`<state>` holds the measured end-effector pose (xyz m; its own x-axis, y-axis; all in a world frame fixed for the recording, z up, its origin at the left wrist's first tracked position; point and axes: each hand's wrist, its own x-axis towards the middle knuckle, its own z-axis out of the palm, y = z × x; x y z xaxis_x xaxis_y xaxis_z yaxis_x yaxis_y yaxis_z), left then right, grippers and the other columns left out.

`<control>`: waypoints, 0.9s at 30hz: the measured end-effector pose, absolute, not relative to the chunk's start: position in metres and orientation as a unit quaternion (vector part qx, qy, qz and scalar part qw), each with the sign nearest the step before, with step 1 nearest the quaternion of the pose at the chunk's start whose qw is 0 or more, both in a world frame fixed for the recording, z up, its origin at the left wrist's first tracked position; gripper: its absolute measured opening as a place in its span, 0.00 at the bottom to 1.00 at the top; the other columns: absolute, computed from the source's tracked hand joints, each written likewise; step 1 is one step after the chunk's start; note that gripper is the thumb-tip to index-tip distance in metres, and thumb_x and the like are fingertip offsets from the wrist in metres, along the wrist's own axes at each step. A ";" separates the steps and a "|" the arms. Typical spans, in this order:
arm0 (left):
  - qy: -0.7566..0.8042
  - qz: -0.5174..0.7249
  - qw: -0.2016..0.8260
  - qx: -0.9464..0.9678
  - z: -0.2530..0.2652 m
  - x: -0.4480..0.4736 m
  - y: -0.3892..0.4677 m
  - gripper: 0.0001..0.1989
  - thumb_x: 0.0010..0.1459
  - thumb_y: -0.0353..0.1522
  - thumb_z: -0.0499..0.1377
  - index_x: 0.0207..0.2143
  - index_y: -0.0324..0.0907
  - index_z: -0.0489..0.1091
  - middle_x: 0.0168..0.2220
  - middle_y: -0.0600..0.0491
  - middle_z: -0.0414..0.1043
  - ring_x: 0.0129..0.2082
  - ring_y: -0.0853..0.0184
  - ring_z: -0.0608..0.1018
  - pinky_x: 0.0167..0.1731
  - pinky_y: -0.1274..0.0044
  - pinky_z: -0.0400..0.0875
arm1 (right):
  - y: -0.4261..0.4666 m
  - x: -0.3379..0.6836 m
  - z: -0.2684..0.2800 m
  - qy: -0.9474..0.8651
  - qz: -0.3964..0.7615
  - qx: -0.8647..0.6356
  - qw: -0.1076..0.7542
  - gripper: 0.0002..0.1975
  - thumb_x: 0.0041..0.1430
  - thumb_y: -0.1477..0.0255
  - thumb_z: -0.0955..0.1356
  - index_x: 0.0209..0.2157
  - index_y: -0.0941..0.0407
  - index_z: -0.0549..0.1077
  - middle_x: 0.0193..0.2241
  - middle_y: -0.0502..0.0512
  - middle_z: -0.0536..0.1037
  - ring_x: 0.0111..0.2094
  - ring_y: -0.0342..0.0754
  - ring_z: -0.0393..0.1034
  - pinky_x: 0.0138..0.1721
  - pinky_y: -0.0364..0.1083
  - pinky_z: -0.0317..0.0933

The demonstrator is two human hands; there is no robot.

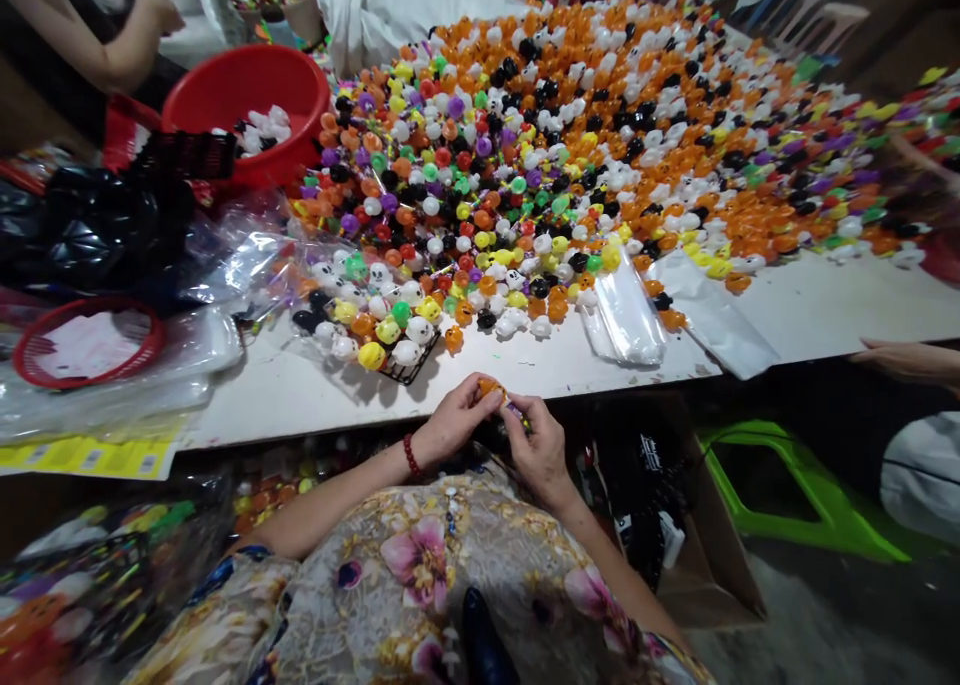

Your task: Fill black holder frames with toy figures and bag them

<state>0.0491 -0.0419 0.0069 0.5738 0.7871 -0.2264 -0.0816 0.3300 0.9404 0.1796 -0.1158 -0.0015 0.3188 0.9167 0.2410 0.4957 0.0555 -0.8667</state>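
Note:
Just in front of the table edge, my two hands meet at chest height. My left hand point(454, 417), with a red bead bracelet at its wrist, is closed on a small orange plastic toy point(490, 389). Pressed close beside it, my right hand point(537, 449) pinches the other end, where a bit of purple shows; its exact shape is hidden by the fingers. Beyond the hands, a black mesh basket point(411, 363) carries small toy heads in a clear plastic bag. A huge heap of small plastic toys point(600, 135) in orange, white, black, yellow, green and purple covers the table.
A red basin point(247, 70) with white pieces stands at the back left. Clear plastic bags point(626, 310) lie on the white table point(517, 370). A red basket point(90, 340) sits at left. A green stool point(795, 495) and a co-worker's hand point(904, 358) are at right.

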 end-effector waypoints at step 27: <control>0.481 0.455 0.267 0.700 -0.010 -0.061 -0.056 0.15 0.65 0.41 0.53 0.47 0.42 0.69 0.41 0.48 0.75 0.40 0.65 0.76 0.42 0.73 0.72 | -0.058 0.125 -0.020 -0.728 0.257 -0.483 0.413 0.08 0.64 0.74 0.61 0.36 0.55 0.71 0.32 0.56 0.75 0.34 0.49 0.71 0.36 0.46 0.66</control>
